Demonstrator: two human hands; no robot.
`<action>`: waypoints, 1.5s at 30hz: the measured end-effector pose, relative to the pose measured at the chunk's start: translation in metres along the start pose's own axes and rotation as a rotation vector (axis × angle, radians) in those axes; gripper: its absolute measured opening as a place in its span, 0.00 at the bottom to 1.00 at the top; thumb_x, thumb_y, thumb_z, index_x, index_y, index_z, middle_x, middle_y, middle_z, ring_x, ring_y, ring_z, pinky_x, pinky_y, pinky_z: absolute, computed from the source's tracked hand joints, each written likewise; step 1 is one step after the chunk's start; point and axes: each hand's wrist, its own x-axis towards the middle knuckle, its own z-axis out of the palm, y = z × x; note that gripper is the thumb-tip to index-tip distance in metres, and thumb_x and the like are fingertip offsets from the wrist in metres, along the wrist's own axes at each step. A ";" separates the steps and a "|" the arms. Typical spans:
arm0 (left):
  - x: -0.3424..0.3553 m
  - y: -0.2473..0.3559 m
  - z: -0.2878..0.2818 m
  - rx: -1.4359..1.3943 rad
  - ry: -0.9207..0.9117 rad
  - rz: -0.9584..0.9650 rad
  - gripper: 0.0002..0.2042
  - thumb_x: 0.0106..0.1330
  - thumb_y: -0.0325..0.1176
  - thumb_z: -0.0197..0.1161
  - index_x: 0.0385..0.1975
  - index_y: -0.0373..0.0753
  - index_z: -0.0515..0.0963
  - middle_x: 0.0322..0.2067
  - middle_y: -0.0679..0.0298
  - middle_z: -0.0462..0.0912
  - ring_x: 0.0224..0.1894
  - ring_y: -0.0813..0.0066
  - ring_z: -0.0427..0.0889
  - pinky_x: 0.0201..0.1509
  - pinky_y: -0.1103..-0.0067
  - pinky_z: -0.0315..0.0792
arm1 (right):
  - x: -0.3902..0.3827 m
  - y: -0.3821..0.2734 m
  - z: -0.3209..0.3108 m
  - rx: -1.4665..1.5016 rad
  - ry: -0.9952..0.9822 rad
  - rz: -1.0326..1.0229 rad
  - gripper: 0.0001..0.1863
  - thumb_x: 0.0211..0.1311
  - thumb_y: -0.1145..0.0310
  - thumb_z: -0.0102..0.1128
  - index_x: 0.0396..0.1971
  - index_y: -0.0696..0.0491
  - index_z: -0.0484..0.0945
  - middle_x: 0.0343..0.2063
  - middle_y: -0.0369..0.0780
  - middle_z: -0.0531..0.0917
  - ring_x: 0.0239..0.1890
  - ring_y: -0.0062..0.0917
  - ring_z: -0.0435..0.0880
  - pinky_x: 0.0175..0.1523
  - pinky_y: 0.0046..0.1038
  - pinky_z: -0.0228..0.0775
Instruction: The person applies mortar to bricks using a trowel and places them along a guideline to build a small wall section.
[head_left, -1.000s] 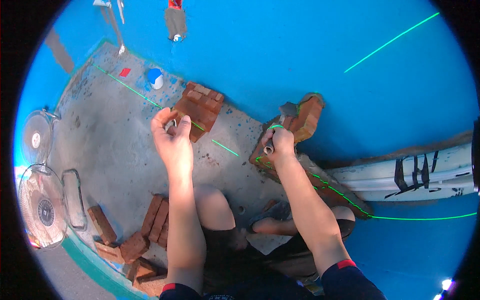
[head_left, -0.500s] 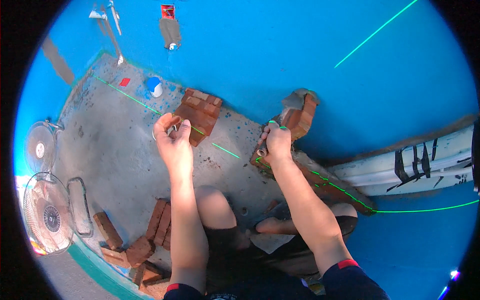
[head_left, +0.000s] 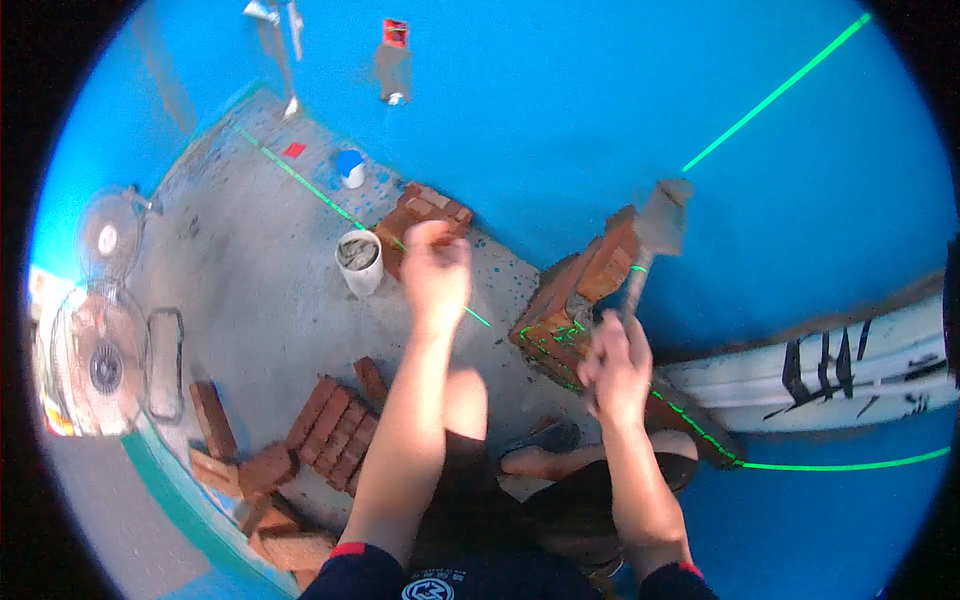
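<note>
My right hand (head_left: 617, 365) is closed around the handle of a trowel (head_left: 661, 222). The trowel's mortar-smeared blade is raised over the far end of a low course of bricks (head_left: 590, 270) beside the blue wall. Over the floor, in front of a stack of reddish bricks (head_left: 430, 205), is my left hand (head_left: 437, 270). Motion smears its fingers; they look curled, and whether anything is in them cannot be made out. Just left of this hand stands a white bucket (head_left: 362, 275) with grey mortar in it.
Loose bricks (head_left: 330, 430) lie at lower left, near two fans (head_left: 103, 365). A blue-and-white can (head_left: 350, 170) stands farther back. White pipes (head_left: 830, 365) run along the right wall. Green laser lines cross floor, bricks and wall.
My right hand has moved down and right, with the trowel now tilted up and rightward. My left hand has shifted right, uncovering the bucket. The whole view has turned somewhat.
</note>
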 end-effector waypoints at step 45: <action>-0.192 0.062 0.244 -0.861 -0.011 -1.044 0.20 0.61 0.48 0.67 0.33 0.41 0.66 0.26 0.65 0.73 0.24 0.76 0.73 0.28 0.77 0.70 | -0.093 0.028 -0.236 -0.148 0.185 -0.032 0.15 0.70 0.62 0.50 0.47 0.58 0.71 0.13 0.32 0.66 0.09 0.14 0.58 0.13 0.19 0.50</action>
